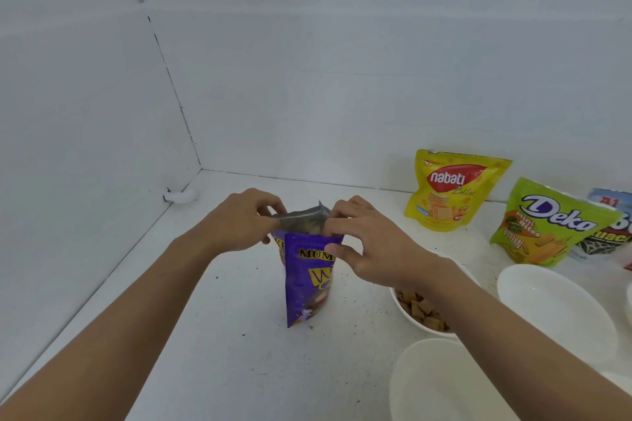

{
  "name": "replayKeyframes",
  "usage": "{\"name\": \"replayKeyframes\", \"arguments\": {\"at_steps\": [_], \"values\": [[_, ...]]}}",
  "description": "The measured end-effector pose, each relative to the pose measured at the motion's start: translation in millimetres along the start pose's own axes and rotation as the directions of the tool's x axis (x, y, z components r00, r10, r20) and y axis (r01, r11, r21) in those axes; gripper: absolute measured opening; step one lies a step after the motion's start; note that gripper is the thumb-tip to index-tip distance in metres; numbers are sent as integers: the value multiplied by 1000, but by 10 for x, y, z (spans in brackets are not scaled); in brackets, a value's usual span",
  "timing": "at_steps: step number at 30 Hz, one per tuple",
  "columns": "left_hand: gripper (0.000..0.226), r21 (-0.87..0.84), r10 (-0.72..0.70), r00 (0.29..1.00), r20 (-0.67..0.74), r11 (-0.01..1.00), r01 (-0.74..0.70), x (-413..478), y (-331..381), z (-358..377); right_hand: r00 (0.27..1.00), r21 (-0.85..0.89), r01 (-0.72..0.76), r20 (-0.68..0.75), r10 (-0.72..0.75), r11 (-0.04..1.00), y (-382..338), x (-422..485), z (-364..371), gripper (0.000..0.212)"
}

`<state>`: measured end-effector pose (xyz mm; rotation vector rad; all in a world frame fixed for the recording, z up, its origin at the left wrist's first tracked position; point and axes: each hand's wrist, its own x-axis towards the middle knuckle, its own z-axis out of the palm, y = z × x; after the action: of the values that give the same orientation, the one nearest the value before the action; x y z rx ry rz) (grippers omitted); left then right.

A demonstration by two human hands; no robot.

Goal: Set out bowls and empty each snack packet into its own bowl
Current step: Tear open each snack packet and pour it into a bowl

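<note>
on white desk, seemingly pulling purple packet open with left hand and right hand each pinching its mouth, next probably needing tipping over nearby empty bowl.

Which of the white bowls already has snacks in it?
The bowl under the right forearm: it holds brown square pieces; the near bowl and the right bowl look empty.

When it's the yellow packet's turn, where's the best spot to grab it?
Pinch the yellow packet by its flat top strip, coming from the front and above. It stands upright with its back to the wall, and its belly is puffy. Right now the left hand and right hand pinch the purple packet.
</note>
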<state>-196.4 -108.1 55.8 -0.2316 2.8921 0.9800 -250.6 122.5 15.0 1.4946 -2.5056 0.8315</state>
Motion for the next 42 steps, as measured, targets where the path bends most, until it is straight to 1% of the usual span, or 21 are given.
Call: {"name": "replayKeyframes", "arguments": {"at_steps": [4, 6, 8, 9, 12, 14, 18, 21, 24, 26, 28, 30, 32, 33, 35, 37, 39, 40, 42], "values": [[17, -87, 39, 999, -26, 995, -41, 20, 35, 82, 997, 23, -66, -36, 67, 998, 1, 40, 4, 15], [23, -118, 49, 997, -63, 991, -56, 23, 35, 195, 991, 98, -111, -66, 118, 989, -25, 47, 76, 14], [24, -137, 45, 993, -108, 989, -60, 47, 6, 323, 980, 172, -157, -95, 175, 972, -65, 42, 159, 12], [24, -148, 39, 991, -127, 987, -58, 55, -10, 384, 977, 183, -165, -103, 186, 969, -80, 38, 196, 11], [24, -175, 25, 984, -177, 983, -57, 59, -43, 468, 985, 148, -136, -85, 150, 980, -102, 28, 248, 13], [22, -188, 21, 984, -178, 981, -55, 68, -78, 410, 988, 116, -134, -64, 142, 984, -89, 12, 224, 13], [16, -216, 14, 997, -80, 976, -31, 95, -137, 196, 991, -62, -122, -64, 118, 991, -52, -21, 140, 14], [13, -232, 17, 998, -61, 972, -31, 109, -129, 173, 994, -163, -107, -41, 102, 981, -127, -20, 120, 12], [12, -267, -3, 998, -56, 963, -12, 87, -149, 206, 993, -174, -117, -41, 112, 978, -189, -14, 116, 13], [17, -342, 4, 999, -42, 940, -18, 28, -167, 239, 991, -183, -127, -62, 117, 975, -211, -14, 113, 13], [25, -426, 21, 999, -35, 904, -34, -45, -196, 292, 990, -226, -128, -84, 111, 966, -245, -9, 128, 12], [28, -473, 50, 997, -57, 878, -71, -123, -242, 347, 990, -264, -119, -99, 96, 957, -298, 11, 151, 11], [28, -504, 71, 994, -84, 858, -103, -199, -304, 388, 992, -264, -91, -104, 65, 960, -349, 45, 162, 17], [29, -524, 76, 993, -90, 844, -113, -239, -334, 402, 995, -263, -72, -91, 50, 962, -375, 68, 161, 22], [33, -572, 93, 992, -86, 811, -126, -320, -378, 425, 1000, -271, -26, -19, 22, 962, -427, 119, 155, 35], [35, -595, 104, 993, -63, 794, -121, -376, -415, 460, 998, -266, 4, 63, 13, 964, -480, 176, 168, 41], [28, -617, 102, 993, -52, 779, -113, -403, -456, 522, 993, -247, 6, 114, 23, 969, -517, 238, 207, 40], [22, -633, 98, 994, -55, 766, -111, -415, -471, 550, 993, -239, 2, 118, 27, 971, -530, 266, 230, 37], [20, -649, 95, 994, -57, 753, -109, -433, -487, 578, 995, -244, -13, 90, 36, 970, -542, 316, 259, 31]]}}
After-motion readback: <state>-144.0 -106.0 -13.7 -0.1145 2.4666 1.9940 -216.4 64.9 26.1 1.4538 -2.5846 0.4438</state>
